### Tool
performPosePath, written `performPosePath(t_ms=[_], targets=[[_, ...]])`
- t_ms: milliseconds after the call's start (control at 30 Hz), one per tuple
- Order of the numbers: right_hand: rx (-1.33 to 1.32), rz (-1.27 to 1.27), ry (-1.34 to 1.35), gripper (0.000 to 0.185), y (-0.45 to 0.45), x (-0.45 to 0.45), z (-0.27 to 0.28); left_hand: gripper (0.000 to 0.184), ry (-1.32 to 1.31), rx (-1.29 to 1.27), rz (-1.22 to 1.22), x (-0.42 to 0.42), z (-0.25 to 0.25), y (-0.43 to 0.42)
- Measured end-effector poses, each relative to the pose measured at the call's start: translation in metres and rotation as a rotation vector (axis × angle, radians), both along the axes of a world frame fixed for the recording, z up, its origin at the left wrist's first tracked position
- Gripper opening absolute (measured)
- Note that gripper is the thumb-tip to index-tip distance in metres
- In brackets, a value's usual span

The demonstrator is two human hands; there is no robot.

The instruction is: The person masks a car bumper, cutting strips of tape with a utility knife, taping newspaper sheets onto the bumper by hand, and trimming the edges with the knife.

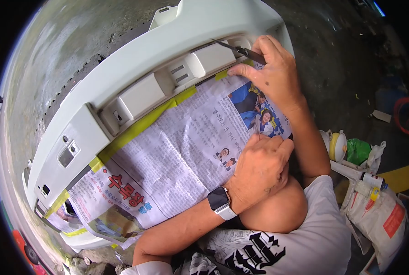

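A pale bumper-like panel (pixel 136 68) curves across the view, with newspaper (pixel 168 151) fixed along its inner edge by yellow-green tape (pixel 145 120). At the upper right, my right hand (pixel 275 68) holds a black knife (pixel 252 55), its blade pointing left over the panel's recess. The thumb of that hand is near the tape and the paper's top edge. My left hand (pixel 264 165), with a watch on the wrist, is closed over the newspaper's lower right part, beside a printed photo. Its fingertips are pressed together; what they pinch is hidden.
My bent knee (pixel 278 206) is under my left hand. On the right lie a white bag (pixel 378 211) with a red patch, a green item (pixel 358 151), a roll with a yellow band (pixel 337 146) and a red hose (pixel 399 117).
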State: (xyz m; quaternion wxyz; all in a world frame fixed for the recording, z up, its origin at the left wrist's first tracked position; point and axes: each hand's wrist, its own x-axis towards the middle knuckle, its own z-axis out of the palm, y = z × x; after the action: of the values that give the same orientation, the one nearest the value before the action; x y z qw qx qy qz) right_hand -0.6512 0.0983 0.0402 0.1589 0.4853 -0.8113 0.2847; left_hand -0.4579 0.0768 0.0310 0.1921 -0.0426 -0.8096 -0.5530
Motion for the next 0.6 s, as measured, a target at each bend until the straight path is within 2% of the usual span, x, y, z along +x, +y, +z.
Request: performPosePath(t_ms=[133,267,333,367,433,467,500,533,600], targets=[[0.05,-0.098,0.024,0.049,0.02,-0.006,0.012,0.02,0.01,-0.021,-0.002,0.0,-0.001,0.001],[-0.04,-0.102,0.051,0.038,0.047,0.023,0.062,0.019,0.037,-0.109,0.018,0.0,-0.004,0.004],[-0.039,-0.288,-0.189,0.033,0.064,0.054,0.089,0.021,0.058,-0.241,0.01,0.004,-0.007,0.006],[-0.04,-0.273,-0.167,0.033,0.071,0.072,0.103,0.024,0.074,-0.298,-0.005,0.008,-0.008,0.007],[0.01,-0.315,-0.416,0.026,0.087,0.112,0.128,0.025,0.129,-0.348,-0.002,0.027,-0.014,0.015],[0.008,-0.303,-0.403,0.026,0.094,0.131,0.138,0.026,0.158,-0.397,-0.02,0.043,-0.012,0.017],[0.073,-0.218,-0.598,0.023,0.102,0.149,0.146,0.025,0.069,-0.37,-0.128,0.064,-0.004,0.014],[0.14,-0.129,-0.794,0.021,0.108,0.168,0.151,0.025,0.07,-0.373,-0.117,0.085,-0.004,0.009],[0.254,0.116,-0.954,0.022,0.117,0.199,0.139,0.027,-0.026,-0.174,-0.377,0.127,-0.016,-0.007]])
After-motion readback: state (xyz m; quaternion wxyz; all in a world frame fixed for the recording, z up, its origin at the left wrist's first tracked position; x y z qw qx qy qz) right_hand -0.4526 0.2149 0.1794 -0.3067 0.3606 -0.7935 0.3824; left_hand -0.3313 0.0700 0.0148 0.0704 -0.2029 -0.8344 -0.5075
